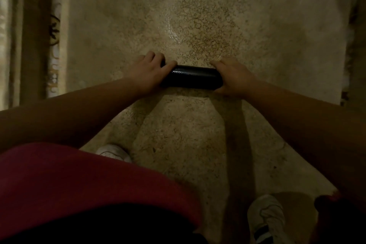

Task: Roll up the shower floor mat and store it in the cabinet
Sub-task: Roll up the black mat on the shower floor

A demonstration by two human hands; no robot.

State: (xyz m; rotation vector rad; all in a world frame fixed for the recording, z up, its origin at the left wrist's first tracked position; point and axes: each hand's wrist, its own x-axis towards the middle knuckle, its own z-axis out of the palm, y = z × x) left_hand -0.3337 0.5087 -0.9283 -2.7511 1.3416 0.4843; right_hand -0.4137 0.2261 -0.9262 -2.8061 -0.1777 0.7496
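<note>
The shower floor mat is a tight black glossy roll lying crosswise on the speckled beige floor. My left hand grips its left end, fingers curled over the top. At the roll's right end my right hand wraps around it in the same way. Both ends of the roll are hidden under my hands. No cabinet is in view.
A patterned tile border and a raised sill run along the left. A dark edge bounds the floor on the right. My two white shoes stand below the roll. Red clothing fills the lower left.
</note>
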